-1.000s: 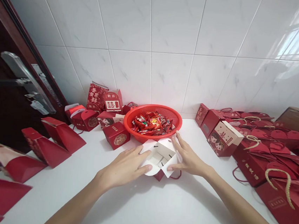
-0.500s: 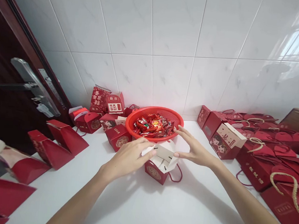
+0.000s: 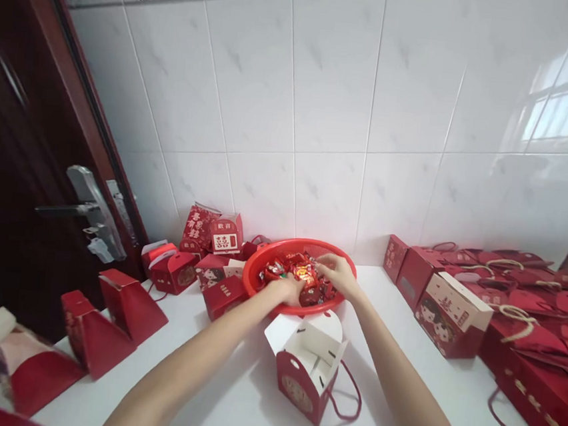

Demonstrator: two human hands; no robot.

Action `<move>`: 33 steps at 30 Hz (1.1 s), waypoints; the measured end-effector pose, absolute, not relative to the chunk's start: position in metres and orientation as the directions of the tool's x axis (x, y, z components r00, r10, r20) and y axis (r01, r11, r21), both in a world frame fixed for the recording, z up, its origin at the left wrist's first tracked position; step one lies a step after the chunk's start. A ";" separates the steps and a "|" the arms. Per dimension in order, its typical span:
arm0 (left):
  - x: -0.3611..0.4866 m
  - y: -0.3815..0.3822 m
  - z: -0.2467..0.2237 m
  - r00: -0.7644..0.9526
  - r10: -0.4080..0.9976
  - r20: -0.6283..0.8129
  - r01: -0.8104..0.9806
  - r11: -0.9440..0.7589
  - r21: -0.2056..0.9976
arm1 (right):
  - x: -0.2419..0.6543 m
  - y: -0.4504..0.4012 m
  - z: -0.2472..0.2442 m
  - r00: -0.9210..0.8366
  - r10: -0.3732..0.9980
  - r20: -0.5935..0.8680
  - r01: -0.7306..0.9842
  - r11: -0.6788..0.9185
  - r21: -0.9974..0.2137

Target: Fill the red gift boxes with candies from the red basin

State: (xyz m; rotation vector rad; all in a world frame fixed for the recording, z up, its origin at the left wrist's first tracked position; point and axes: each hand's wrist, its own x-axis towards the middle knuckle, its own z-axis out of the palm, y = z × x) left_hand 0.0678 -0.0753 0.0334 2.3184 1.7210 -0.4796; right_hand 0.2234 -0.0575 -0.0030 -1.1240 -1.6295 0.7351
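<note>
Both hands are in the red plastic basket [image 3: 253, 264], which holds wrapped candies [image 3: 303, 273]. My left hand [image 3: 287, 288] reaches over the near rim into the candies, its fingertips partly hidden among them. My right hand [image 3: 337, 275] is at the basket's right side, thumb and fingers bent down onto the candies; whether it grips one cannot be made out. In front of the basket stands a small red box [image 3: 297, 385] with its flaps up, its white inside showing and a dark red cord handle at its right.
Rows of closed red boxes with rope handles [image 3: 525, 370] fill the right side, beside a box with cartoon figures [image 3: 449, 316]. More red boxes [image 3: 134, 309] stand at the left near a dark door [image 3: 19, 147]. A tiled wall [image 3: 330, 97] rises behind.
Both hands have left the open box and moved forward into the candy basket. The box now stands untouched. The view has tilted up, showing more wall.
</note>
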 end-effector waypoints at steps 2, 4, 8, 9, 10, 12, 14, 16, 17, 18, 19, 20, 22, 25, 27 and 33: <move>0.075 -0.071 0.025 0.253 0.907 -0.337 0.957 -0.286 -0.051 | 0.222 -0.051 -0.007 -0.141 0.921 0.364 0.400 0.390 -0.830; 0.073 -0.064 0.018 0.289 0.905 -0.313 0.947 -0.318 -0.045 | 0.222 -0.049 -0.011 -0.177 0.931 0.319 0.502 0.365 -0.784; 0.053 -0.049 0.010 0.412 0.890 -0.194 0.911 -0.408 0.062 | 0.221 -0.051 -0.013 -0.174 0.953 0.246 0.577 0.301 -0.759; 0.048 -0.046 0.009 0.428 0.890 -0.156 0.904 -0.418 0.093 | 0.221 -0.051 -0.013 -0.168 0.957 0.235 0.577 0.289 -0.764; 0.044 -0.044 0.008 0.440 0.890 -0.122 0.896 -0.426 0.127 | 0.221 -0.052 -0.013 -0.164 0.961 0.224 0.579 0.278 -0.767; 0.039 -0.041 0.007 0.457 0.886 -0.071 0.874 -0.433 0.220 | 0.221 -0.051 -0.013 -0.161 0.965 0.209 0.586 0.263 -0.766; 0.038 -0.039 0.007 0.466 0.885 -0.008 0.830 -0.433 0.352 | 0.221 -0.051 -0.013 -0.168 0.965 0.201 0.578 0.262 -0.773; 0.038 -0.036 0.008 0.436 0.896 0.084 0.766 -0.418 0.487 | 0.222 -0.050 -0.013 -0.181 0.963 0.202 0.544 0.269 -0.794; 0.039 -0.035 0.009 0.407 0.903 0.136 0.731 -0.411 0.545 | 0.222 -0.050 -0.013 -0.186 0.961 0.203 0.523 0.272 -0.808; 0.039 -0.034 0.010 0.374 0.908 0.190 0.690 -0.409 0.597 | 0.222 -0.050 -0.013 -0.187 0.962 0.201 0.498 0.269 -0.824; 0.039 -0.033 0.011 0.345 0.908 0.238 0.645 -0.413 0.643 | 0.222 -0.050 -0.013 -0.185 0.963 0.194 0.471 0.260 -0.843; 0.040 -0.033 0.012 0.326 0.904 0.276 0.601 -0.424 0.677 | 0.222 -0.051 -0.013 -0.182 0.967 0.181 0.443 0.245 -0.863; 0.040 -0.033 0.014 0.315 0.893 0.321 0.536 -0.447 0.716 | 0.222 -0.052 -0.012 -0.188 0.970 0.153 0.390 0.217 -0.895; 0.041 -0.035 0.015 0.330 0.891 0.312 0.512 -0.447 0.734 | 0.222 -0.054 -0.009 -0.203 0.971 0.129 0.357 0.196 -0.913; 0.041 -0.036 0.014 0.346 0.891 0.293 0.500 -0.440 0.746 | 0.222 -0.055 -0.007 -0.198 0.974 0.113 0.347 0.177 -0.921; 0.041 -0.034 0.010 0.409 0.878 0.249 0.439 -0.429 0.789 | 0.223 -0.056 -0.006 -0.145 0.983 0.110 0.277 0.147 -0.950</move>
